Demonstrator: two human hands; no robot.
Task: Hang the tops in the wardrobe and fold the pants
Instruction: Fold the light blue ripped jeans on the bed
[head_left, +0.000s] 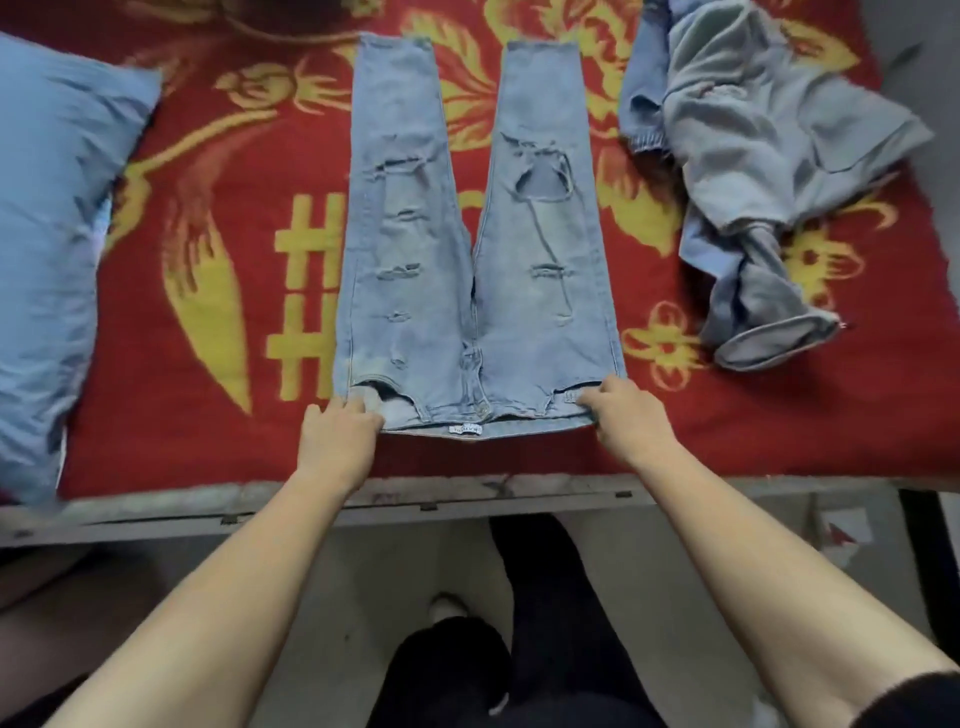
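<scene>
Light blue ripped jeans lie flat on the bed, legs spread apart and pointing away, waistband at the near edge. My left hand grips the waistband's left corner. My right hand pinches its right corner. A pile of grey-blue garments lies crumpled at the right of the bed, a cuffed leg trailing toward the near side.
A red blanket with yellow patterns covers the bed. A blue pillow sits at the left. The bed's pale frame edge runs across in front of me, with my dark-trousered legs and the floor below.
</scene>
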